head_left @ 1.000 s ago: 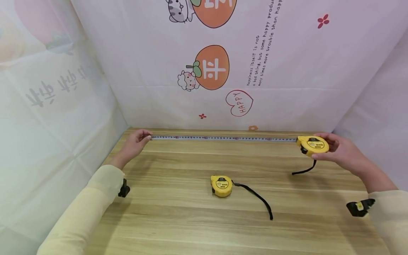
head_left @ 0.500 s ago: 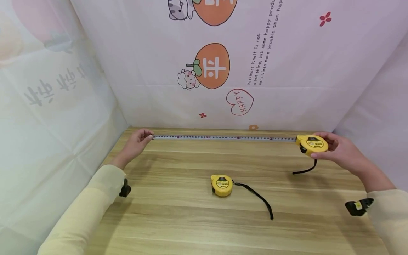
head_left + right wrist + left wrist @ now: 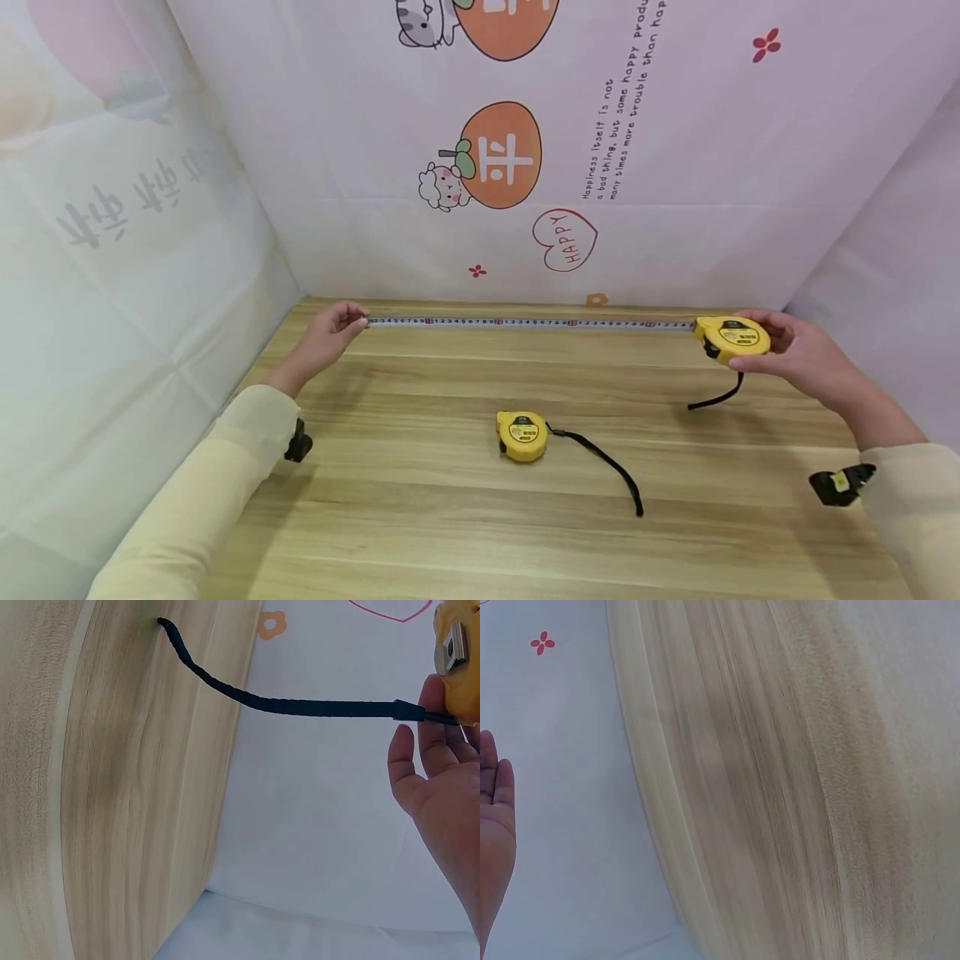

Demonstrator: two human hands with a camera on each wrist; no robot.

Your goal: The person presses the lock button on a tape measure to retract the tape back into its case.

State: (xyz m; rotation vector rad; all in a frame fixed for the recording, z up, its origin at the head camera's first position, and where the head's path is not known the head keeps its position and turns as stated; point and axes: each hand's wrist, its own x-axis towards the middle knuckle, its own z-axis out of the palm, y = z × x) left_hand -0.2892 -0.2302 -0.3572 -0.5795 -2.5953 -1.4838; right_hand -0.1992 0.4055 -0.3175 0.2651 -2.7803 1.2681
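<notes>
- Tape measure [image 3: 735,337], its blade [image 3: 525,323] drawn out: it runs just inside the back edge of the tabletop [image 3: 420,517], case toward the back right corner, tip toward the back left. It looks lifted off the wood, presumably held at both ends to keep the blade straight.
- Right hand [image 3: 806,358]: grips the case, thumb on the near side, fingers curled on the far side, spread about as wide as the case; likely steadying it against the blade's pull.
- Left hand [image 3: 325,337]: thumb and fingertips pinch the blade's tip, no gap visible, probably so it cannot slip back.
- Second tape measure [image 3: 522,437]: lies label up around the tabletop's middle, well in from the edges, touched by neither hand, perhaps set aside.
- Black strap [image 3: 300,707]: hangs loose from the held case, seemingly unneeded for the grip.
</notes>
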